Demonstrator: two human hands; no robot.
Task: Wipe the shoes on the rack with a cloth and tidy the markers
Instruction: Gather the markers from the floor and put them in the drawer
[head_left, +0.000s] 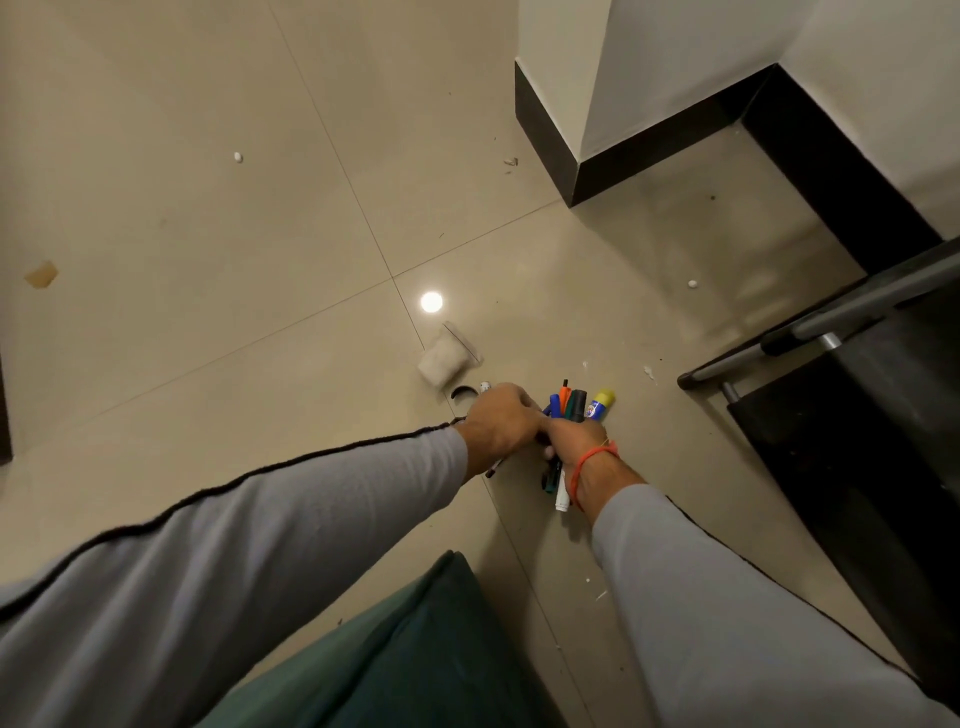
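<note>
Glossy beige floor tiles are filling most of the view, with a ceiling light glinting off them and a white wall with a dark skirting board standing at the far right. A dark rack frame with grey metal bars is sitting at the right edge; no shoes are showing on the part in view.

Near the middle, the right hand, a red thread around its wrist, is wrapping its grip around a bundle of coloured markers: blue, orange, green and black caps are poking out on the far side, and a white barrel end is sticking out on the near side, toward the person. So the bundle's long axis is running near to far, roughly upright in the fist. A yellow-capped glue stick is lying just right of the bundle; whether the fingers are touching it I cannot tell.

The left hand is curling closed just left of the bundle, touching the right hand, and a thin dark pen tip is peeking out beneath it, so it is probably pinching one more pen. A small dark ring and a crumpled white cloth are lying on the floor just beyond it.

Judging from this, the marker gathering is nearly finishing: the left hand's pen is needing to slide rightward into the bundle, parallel to it.
</note>
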